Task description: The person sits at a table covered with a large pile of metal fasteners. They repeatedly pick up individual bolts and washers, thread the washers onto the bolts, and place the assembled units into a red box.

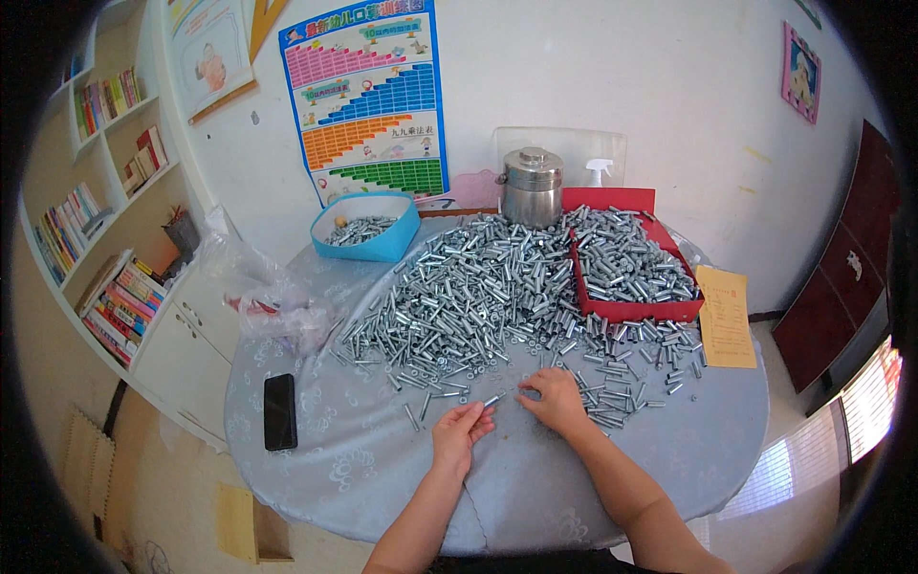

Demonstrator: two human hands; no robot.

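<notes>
My left hand (459, 432) is closed, pinching a silvery metal bolt (493, 400) between thumb and fingertips, its free end pointing up to the right. Just right of that end is my right hand (557, 400), fingers curled together in a pinch; anything between them is too small to make out. Beyond both hands spreads a large heap of loose metal bolts and sleeves (459, 297), with small nuts scattered along its near edge. More metal sleeves (612, 397) lie beside my right hand.
On the round cloth-covered table (354, 497) stand a red box (641, 311) full of metal parts, a blue box (368, 247) and a steel canister (533, 189). A black phone (279, 411) and plastic bags (277, 297) lie left; a yellow paper (725, 320) lies right.
</notes>
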